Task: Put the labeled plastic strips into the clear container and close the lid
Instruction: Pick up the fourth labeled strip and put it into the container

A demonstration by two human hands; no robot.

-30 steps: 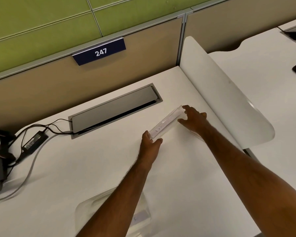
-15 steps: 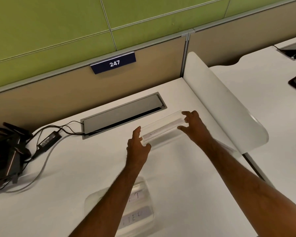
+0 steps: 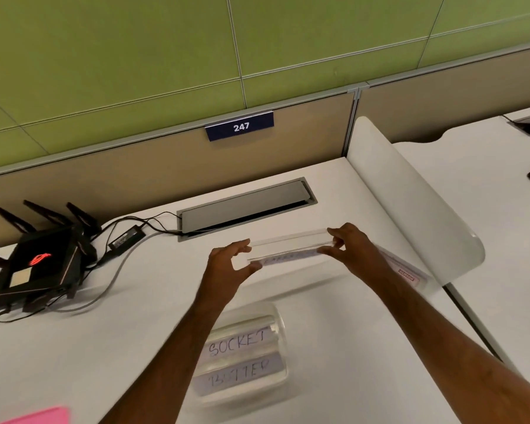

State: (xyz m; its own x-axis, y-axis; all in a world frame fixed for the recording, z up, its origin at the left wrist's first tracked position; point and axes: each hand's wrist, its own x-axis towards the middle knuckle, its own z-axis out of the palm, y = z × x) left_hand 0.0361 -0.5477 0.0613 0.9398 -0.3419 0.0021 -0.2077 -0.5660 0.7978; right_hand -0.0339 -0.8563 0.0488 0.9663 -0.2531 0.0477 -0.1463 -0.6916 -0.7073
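Observation:
A clear plastic strip [image 3: 288, 248] with a paper label is held level above the white desk. My left hand [image 3: 230, 267] pinches its left end and my right hand [image 3: 351, 249] pinches its right end. Near the desk's front, partly under my left forearm, lies the clear container [image 3: 254, 356]. Two labeled strips reading SOCKET and BUTTER lie inside it. Another clear piece with a pink label [image 3: 406, 272] rests on the desk to the right, behind my right wrist. I cannot tell whether it is a lid or a strip.
A black router [image 3: 37, 264] with antennas and a power brick [image 3: 126, 238] with cables occupy the left. A grey cable hatch [image 3: 245, 206] is set into the desk's back. A white curved divider [image 3: 410, 194] bounds the right side. A pink object [image 3: 40, 416] pokes in at bottom left.
Both hands have lifted the strip off the desk and turned it level. The camera tilted, bringing the container's labels and the router into view.

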